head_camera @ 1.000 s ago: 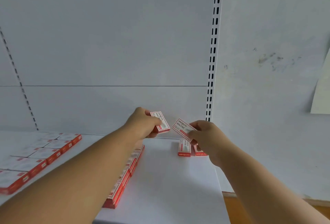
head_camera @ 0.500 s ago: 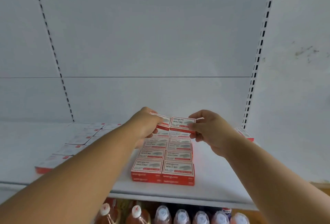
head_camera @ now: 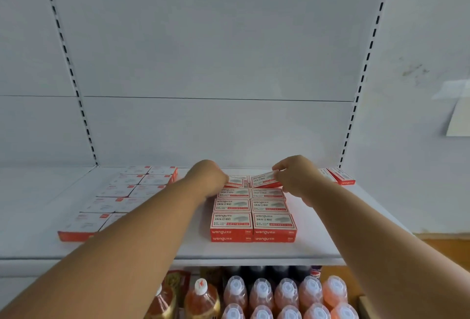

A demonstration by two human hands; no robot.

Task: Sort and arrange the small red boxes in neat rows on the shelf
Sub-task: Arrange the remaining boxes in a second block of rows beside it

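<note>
Partly hidden by our left hand, a small red-and-white cardboard box shows only its right end; our curled fingers grip it at the far end of the central two-column block of red boxes. Our right hand pinches a second red-and-white box, tilted, just above the far right column of that block. Left of the block, a washed-out group of similar boxes has unreadable labels, and our left forearm covers its near right corner. Right of the block, two loose red boxes lie on the white metal shelf. Below the block, orange bottles with clear caps are cut off by the frame edge.
</note>
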